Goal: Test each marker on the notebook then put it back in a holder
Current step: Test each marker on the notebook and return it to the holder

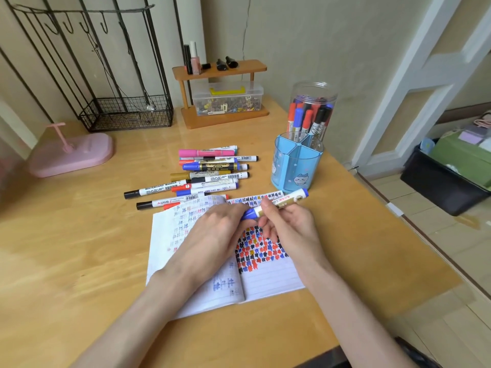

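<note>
An open lined notebook [268, 277] lies on the wooden desk, its right page covered with red, blue, black and gold test marks. Over it both hands hold one blue marker [289, 199]. My right hand [287, 221] grips the white barrel, and my left hand [212, 229] grips the blue cap end. Whether the cap is seated or apart is hidden by the fingers. A pile of several markers [210, 173] lies just beyond the notebook. To the right stand a blue divided holder [295, 166] and, behind it, a clear round holder [310, 107] with several markers in it.
A pink stand [74, 155] sits at the desk's left. A black wire rack [125, 112] and a wooden shelf [220, 96] with a clear parts box stand at the back. The desk's right edge drops to a tiled floor with a black bin [438, 181].
</note>
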{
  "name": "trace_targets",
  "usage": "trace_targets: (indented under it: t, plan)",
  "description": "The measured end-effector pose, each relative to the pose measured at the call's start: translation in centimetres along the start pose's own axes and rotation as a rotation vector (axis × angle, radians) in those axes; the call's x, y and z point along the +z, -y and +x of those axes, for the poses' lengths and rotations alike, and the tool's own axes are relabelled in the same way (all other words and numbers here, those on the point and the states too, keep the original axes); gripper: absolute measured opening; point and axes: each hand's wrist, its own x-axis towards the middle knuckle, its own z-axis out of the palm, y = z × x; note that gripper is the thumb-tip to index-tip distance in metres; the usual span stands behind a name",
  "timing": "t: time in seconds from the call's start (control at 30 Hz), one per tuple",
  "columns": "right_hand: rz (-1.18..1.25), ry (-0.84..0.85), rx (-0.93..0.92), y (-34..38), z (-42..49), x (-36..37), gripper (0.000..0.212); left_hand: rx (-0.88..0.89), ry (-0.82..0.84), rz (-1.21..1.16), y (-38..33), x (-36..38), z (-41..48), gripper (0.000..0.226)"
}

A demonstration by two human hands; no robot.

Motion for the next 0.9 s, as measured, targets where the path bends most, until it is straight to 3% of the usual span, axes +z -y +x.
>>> trace_targets:
  t: [0.23, 0.53, 0.9]
  plan:
    - [-0.008, 0.015, -0.013, -0.1, -0.4, 0.0, 0.034, -0.056, 0.058, -0.156, 0.1, -0.1, -0.1, 0.031]
    - [0.000, -0.027, -0.059, 0.2, -0.5, 0.2, 0.035, -0.007, 0.005, 0.094, -0.7, 0.5, -0.4, 0.035]
    - [0.000, -0.014, -0.066, 0.3, -1.0, -0.2, 0.031, -0.063, 0.162, -0.376, -0.2, 0.3, -0.2, 0.040]
